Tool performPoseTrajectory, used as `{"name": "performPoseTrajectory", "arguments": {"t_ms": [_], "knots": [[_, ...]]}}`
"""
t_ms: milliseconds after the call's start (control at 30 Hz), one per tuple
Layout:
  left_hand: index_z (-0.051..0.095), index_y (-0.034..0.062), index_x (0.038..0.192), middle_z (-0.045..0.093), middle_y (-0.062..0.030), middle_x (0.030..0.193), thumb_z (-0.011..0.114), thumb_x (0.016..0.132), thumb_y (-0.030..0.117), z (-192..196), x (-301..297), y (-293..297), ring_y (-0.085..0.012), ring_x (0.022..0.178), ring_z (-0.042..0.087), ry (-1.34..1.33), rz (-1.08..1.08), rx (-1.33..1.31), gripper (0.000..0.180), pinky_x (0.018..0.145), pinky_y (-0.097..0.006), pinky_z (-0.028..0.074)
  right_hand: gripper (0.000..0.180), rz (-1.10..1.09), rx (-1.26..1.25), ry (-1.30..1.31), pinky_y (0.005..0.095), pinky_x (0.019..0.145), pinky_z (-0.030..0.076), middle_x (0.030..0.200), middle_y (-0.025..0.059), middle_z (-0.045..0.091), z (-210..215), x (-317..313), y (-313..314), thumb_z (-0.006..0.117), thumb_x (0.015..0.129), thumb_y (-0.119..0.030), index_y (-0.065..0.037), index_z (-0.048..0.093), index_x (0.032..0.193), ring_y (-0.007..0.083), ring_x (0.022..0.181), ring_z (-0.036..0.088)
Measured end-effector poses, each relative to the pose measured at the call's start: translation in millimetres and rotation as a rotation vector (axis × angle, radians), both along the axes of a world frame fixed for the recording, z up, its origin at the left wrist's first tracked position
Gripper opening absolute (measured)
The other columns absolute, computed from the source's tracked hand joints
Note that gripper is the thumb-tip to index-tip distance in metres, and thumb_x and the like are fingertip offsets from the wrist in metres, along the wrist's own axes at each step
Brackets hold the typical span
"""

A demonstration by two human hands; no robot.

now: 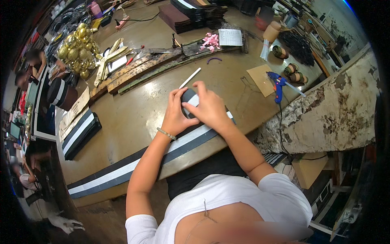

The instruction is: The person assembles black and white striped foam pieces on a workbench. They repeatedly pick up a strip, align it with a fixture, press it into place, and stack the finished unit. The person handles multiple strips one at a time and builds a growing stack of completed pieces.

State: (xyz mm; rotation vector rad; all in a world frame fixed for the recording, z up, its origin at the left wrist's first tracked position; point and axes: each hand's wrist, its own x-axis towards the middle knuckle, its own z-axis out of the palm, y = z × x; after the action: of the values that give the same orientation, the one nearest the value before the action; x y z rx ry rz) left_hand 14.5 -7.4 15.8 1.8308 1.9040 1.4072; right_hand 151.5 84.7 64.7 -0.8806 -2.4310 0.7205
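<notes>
My left hand (175, 109) and my right hand (210, 107) close around a dark grey folded or rolled piece with a pale stripe (189, 96), near the table's front edge. Thumbs and fingers of both press on it from either side, so part of it is hidden. Beneath my wrists, a long dark strip with a white band (122, 175) runs along the front edge to the far left. Whether this strip joins the held piece is hidden by my hands. Just beyond my fingertips lies a white stick (190, 78).
A blue glue gun (278, 87) lies on brown card (258, 77) at right, its cord hanging over the edge. Wooden bars (142, 67) cross the table behind my hands. A stack of striped strips (80, 136) sits left, gold baubles (77, 46) at back left. Other people are far left.
</notes>
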Motion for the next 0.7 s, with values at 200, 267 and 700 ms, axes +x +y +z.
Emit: {"name": "performPoseTrajectory", "arguments": {"t_ms": [200, 267, 700], "knots": [[0.039, 0.0032, 0.145, 0.05, -0.0199, 0.129, 0.089, 0.057, 0.021, 0, 2, 1, -0.0375, 0.119, 0.052, -0.038, 0.014, 0.06, 0.103, 0.106, -0.044, 0.042, 0.036, -0.065, 0.181, 0.267, 0.0452, 0.073, 0.052, 0.089, 0.0161, 0.067, -7, -6, -8, 0.079, 0.082, -0.031, -0.003, 0.061, 0.096, 0.037, 0.08, 0.064], [0.04, 0.003, 0.145, 0.053, -0.0185, 0.127, 0.09, 0.058, 0.022, 1, 1, 2, -0.0359, 0.117, 0.053, -0.035, 0.005, 0.082, 0.102, 0.105, -0.043, 0.042, 0.031, -0.063, 0.074, 0.331, 0.0425, 0.069, 0.051, 0.084, 0.0147, 0.066, -5, -2, 1, 0.079, 0.083, -0.026, -0.002, 0.06, 0.091, 0.0321, 0.075, 0.063], [0.072, 0.0205, 0.117, 0.049, -0.0152, 0.124, 0.09, 0.063, 0.025, 4, -2, 3, -0.032, 0.116, 0.052, -0.023, -0.102, -0.004, 0.057, 0.103, -0.043, 0.045, 0.036, 0.024, -0.458, -0.024, 0.0279, 0.062, 0.05, 0.075, 0.0048, 0.064, -36, 32, 69, 0.076, 0.088, -0.036, -0.002, 0.067, 0.086, 0.0104, 0.067, 0.059]]}}
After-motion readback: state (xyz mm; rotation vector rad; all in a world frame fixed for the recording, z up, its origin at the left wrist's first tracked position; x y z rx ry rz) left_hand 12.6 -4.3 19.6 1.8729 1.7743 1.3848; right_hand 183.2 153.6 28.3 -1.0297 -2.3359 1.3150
